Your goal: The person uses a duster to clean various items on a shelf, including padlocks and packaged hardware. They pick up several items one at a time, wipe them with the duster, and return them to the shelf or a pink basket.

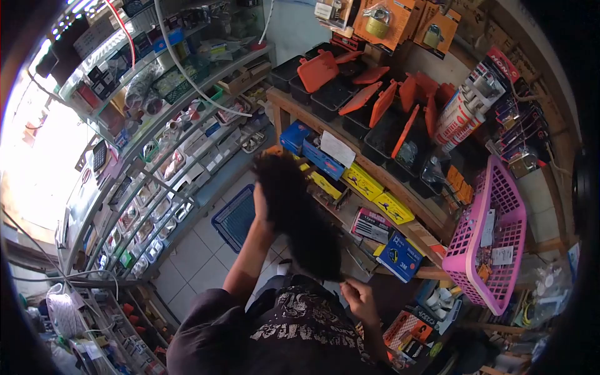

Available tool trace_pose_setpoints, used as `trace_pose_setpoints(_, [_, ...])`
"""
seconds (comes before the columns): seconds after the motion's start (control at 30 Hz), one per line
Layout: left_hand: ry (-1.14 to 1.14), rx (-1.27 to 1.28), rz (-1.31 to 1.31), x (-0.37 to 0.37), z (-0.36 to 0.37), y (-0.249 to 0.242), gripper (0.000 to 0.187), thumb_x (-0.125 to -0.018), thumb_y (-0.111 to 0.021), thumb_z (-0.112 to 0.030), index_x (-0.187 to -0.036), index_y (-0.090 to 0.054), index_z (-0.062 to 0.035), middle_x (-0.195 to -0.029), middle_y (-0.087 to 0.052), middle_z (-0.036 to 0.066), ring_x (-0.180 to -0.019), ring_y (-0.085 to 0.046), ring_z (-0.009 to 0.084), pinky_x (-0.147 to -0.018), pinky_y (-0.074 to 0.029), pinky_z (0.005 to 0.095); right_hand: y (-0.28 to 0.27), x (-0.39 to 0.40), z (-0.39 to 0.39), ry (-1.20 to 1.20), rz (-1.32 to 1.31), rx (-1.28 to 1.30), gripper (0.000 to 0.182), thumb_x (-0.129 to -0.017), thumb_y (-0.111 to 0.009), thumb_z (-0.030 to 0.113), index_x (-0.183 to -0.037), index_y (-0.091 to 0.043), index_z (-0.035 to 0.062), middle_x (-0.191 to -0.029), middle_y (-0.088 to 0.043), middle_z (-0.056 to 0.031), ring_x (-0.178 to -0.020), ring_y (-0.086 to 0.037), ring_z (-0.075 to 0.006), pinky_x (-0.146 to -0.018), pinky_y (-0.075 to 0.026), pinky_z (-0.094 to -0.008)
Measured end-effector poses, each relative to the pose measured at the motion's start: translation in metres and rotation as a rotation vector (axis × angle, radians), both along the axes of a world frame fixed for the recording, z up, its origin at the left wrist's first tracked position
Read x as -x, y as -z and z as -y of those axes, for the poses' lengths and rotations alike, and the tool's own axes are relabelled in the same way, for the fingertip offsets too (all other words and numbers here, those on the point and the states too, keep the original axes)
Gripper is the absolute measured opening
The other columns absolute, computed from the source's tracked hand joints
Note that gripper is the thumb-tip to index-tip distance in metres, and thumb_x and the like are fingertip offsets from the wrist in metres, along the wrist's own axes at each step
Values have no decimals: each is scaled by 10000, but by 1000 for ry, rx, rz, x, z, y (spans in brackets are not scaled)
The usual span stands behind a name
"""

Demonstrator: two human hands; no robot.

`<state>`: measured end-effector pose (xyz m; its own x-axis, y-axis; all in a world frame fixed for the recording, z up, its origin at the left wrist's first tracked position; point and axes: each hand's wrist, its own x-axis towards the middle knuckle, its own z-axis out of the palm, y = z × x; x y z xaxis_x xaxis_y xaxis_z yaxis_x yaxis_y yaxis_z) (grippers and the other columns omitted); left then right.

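- I see a black fluffy bundle slanting between both hands, its texture lost in darkness.
- At its upper part, the left hand touches it; hidden fingers leave me unable to tell if they clamp.
- By its lower tip, the right hand curls; I can't tell whether it pinches.
- Left of the left hand: a blue basket.
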<state>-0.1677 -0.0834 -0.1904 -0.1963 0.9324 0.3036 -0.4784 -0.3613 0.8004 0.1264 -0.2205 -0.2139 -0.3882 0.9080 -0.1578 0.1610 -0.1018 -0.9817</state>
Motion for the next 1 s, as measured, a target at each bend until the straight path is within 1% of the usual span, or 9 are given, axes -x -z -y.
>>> trace_pose_setpoints(0.1, [255, 63, 543, 7, 6, -6, 418, -1018, -369, -316, -1286, -503, -25, -1310, -553, 134, -1152, -578, 260, -979, -485, 391, 8, -7, 6, -8, 22, 8, 292, -983, -542, 247, -811, -543, 11, -638, -428, 5, -583, -355, -61, -530, -305, -281])
trace_pose_setpoints(0.2, [62, 310, 655, -19, 19, -4, 394, -993, -422, -216, -1314, -494, 2, -1246, -590, 154, -1097, -586, 289, -972, -481, 412, 11, -2, -3, 51, -65, 12, 205, -977, -512, 143, -859, -585, -8, -660, -485, 40, -533, -394, -17, -490, -288, -208])
trace_pose_setpoints(0.37, [-8, 188, 525, -9, 4, -6, 627, -990, -361, -526, -1298, -501, 1, -1283, -567, 139, -1144, -570, 253, -997, -464, 399, 17, -18, 3, -93, -47, 35, 197, -971, -518, 129, -985, -644, -22, -661, -500, 31, -532, -402, -18, -483, -298, -210])
trace_pose_setpoints(0.43, [329, 26, 537, 7, 10, -29, 647, -973, -402, -554, -1298, -501, -4, -1244, -582, 150, -1094, -596, 248, -963, -488, 385, 18, -33, 12, 75, -9, 23, 274, -971, -564, 211, -1106, -667, -4, -646, -520, 22, -551, -384, -54, -520, -339, -260])
trace_pose_setpoints(0.47, [214, 262, 615, 13, 16, -34, 638, -954, -446, -570, -1246, -529, -9, -1167, -615, 174, -1049, -616, 253, -922, -508, 371, 13, -37, 13, 108, -95, 29, 304, -976, -551, 185, -1194, -631, -10, -703, -554, -3, -544, -397, -52, -519, -356, -249])
trace_pose_setpoints(0.63, [69, 420, 436, 16, 7, 29, 305, -960, -570, -280, -1180, -534, -72, -941, -658, 25, -781, -663, 161, -728, -547, 289, 2, -36, 5, 198, -341, 91, 316, -988, -523, 150, -1253, -588, -10, -812, -569, -66, -521, -406, -45, -496, -337, -221])
trace_pose_setpoints(0.73, [25, 388, 471, 0, 12, 26, 269, -972, -519, -197, -1222, -532, -101, -1096, -638, 42, -901, -653, 158, -765, -548, 294, 15, -32, 4, 99, -338, 4, 201, -948, -522, 94, -1070, -599, -45, -736, -516, -41, -549, -412, -55, -508, -342, -207])
trace_pose_setpoints(0.77, [33, 354, 487, -5, 9, 28, 426, -974, -525, -260, -1326, -476, -24, -1264, -572, 105, -1097, -571, 239, -1025, -424, 373, 17, -29, 4, 99, -339, 4, 201, -948, -522, 94, -1070, -599, -45, -736, -516, -41, -549, -412, -55, -508, -342, -207])
trace_pose_setpoints(1.0, [256, 149, 752, -19, 17, -11, 581, -1006, -337, -475, -1405, -406, -58, -1364, -501, 139, -1255, -479, 295, -1085, -359, 426, 7, 11, 5, 206, 65, -98, 175, -963, -530, 145, -981, -621, -3, -735, -507, 32, -646, -424, -32, -581, -334, -210])
